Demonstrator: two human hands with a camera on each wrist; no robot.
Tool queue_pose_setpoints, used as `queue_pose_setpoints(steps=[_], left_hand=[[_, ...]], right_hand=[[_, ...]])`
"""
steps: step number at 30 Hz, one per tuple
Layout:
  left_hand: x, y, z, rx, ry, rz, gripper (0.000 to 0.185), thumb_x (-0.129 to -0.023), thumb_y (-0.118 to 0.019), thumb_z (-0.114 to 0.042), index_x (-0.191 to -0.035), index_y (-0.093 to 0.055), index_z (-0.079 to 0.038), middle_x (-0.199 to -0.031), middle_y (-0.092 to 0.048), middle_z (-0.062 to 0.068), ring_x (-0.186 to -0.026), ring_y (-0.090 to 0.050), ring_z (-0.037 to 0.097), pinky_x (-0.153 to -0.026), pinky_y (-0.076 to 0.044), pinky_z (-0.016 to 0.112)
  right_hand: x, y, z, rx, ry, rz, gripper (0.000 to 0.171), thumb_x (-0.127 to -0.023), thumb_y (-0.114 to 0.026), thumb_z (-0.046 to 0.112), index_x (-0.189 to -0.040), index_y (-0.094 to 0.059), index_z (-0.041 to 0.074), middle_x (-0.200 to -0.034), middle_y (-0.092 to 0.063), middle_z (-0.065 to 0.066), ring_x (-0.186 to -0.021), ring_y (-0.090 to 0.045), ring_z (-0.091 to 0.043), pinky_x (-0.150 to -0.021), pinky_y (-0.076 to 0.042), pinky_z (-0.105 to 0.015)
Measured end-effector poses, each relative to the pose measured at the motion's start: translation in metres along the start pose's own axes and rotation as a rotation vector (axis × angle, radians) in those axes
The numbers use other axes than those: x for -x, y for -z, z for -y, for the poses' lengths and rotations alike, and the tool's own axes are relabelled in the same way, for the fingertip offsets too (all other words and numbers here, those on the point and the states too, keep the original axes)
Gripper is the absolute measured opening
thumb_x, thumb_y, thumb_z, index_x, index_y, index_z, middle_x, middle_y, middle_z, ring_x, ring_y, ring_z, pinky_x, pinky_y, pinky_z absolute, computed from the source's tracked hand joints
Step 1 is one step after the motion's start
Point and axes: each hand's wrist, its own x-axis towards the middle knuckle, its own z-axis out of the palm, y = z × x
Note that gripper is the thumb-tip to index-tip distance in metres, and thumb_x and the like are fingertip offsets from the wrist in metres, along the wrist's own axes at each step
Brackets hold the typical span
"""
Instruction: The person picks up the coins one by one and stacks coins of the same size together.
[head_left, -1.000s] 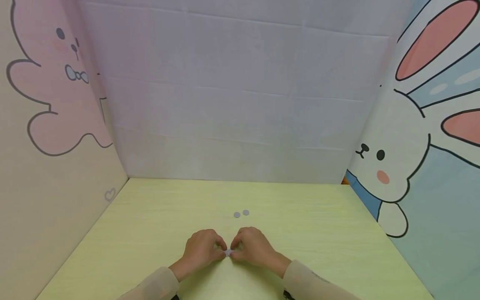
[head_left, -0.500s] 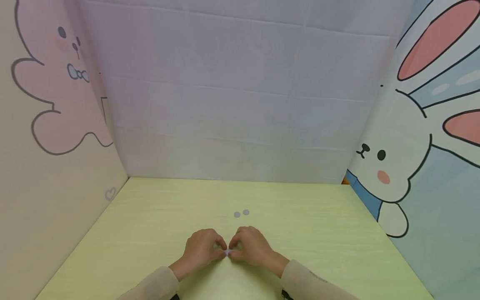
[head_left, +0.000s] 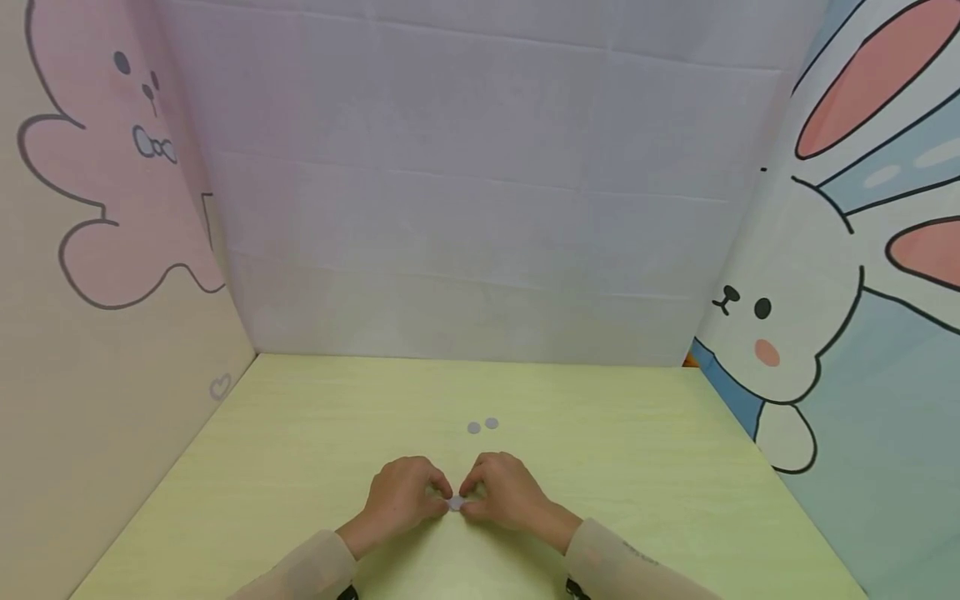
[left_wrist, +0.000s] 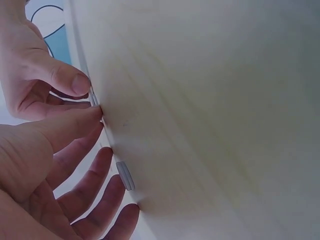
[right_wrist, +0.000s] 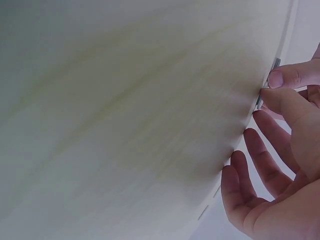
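A small flat grey disc [head_left: 456,503] lies on the pale yellow table between both hands. My left hand [head_left: 405,493] pinches its left edge with thumb and index finger. From the other side my right hand [head_left: 512,493] pinches the right edge the same way, so the fingertips of the two hands nearly meet. Those fingertips cover the disc's sides. Seen edge-on in the left wrist view, a grey disc [left_wrist: 125,175] sits by the left hand's other fingers, which are spread and bent near the tabletop. The right hand's remaining fingertips [right_wrist: 240,160] reach down to the surface.
Two more grey discs, one on the left [head_left: 474,427] and one on the right [head_left: 492,423], lie close together behind the hands. The yellow table [head_left: 337,400] ends at a white back wall [head_left: 465,208]. Side panels with cartoon animals flank it.
Both hands keep their place at the disc. The fingertips drew slightly closer together, then parted a little, showing more of the disc between them. The two far discs have stayed put.
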Motion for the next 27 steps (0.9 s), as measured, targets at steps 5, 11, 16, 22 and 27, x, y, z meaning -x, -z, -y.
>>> queue_pose_setpoints(steps=[5,11,16,22,27], left_hand=[[-0.0004,0.0020,-0.0012,0.012,0.005,0.001,0.016,-0.074,-0.097,-0.019,-0.080,-0.083,-0.022,-0.098,-0.077,-0.001,-0.095,-0.071,0.027,-0.078,-0.061,0.052],[-0.0009,0.0047,-0.0034,0.001,0.004,-0.002,0.016,-0.074,-0.097,-0.018,-0.080,-0.083,-0.022,-0.097,-0.076,-0.002,-0.093,-0.071,0.026,-0.076,-0.061,0.050],[-0.0010,0.0051,-0.0034,-0.003,0.001,0.000,0.016,-0.073,-0.097,-0.018,-0.080,-0.083,-0.022,-0.096,-0.076,-0.002,-0.093,-0.071,0.026,-0.076,-0.061,0.051],[-0.0011,0.0049,-0.0031,0.007,-0.006,0.003,0.016,-0.074,-0.097,-0.017,-0.080,-0.083,-0.021,-0.096,-0.076,-0.001,-0.093,-0.070,0.027,-0.077,-0.061,0.053],[-0.0008,0.0046,-0.0033,0.009,-0.010,0.000,0.015,-0.074,-0.097,-0.016,-0.080,-0.083,-0.021,-0.097,-0.076,-0.001,-0.094,-0.071,0.027,-0.077,-0.061,0.053]], right_hand=[[0.0000,0.0024,0.0023,-0.003,-0.006,0.004,0.010,-0.080,-0.092,0.019,-0.088,-0.086,0.018,-0.089,-0.072,0.009,-0.081,-0.057,-0.003,-0.074,-0.048,-0.022],[-0.0018,0.0015,0.0019,0.003,0.001,-0.001,0.009,-0.081,-0.092,0.022,-0.087,-0.086,0.018,-0.089,-0.073,0.010,-0.083,-0.060,-0.004,-0.076,-0.050,-0.023],[-0.0024,0.0008,0.0017,0.003,0.020,0.000,0.011,-0.083,-0.093,0.024,-0.088,-0.086,0.016,-0.092,-0.074,0.010,-0.085,-0.062,-0.005,-0.079,-0.052,-0.024],[-0.0033,0.0011,0.0014,0.006,0.034,-0.004,0.011,-0.084,-0.092,0.024,-0.089,-0.086,0.017,-0.093,-0.075,0.010,-0.084,-0.062,-0.004,-0.078,-0.052,-0.023],[-0.0033,0.0008,0.0013,0.006,0.033,-0.005,0.010,-0.083,-0.092,0.024,-0.088,-0.086,0.017,-0.092,-0.075,0.009,-0.083,-0.062,-0.004,-0.077,-0.051,-0.022]])
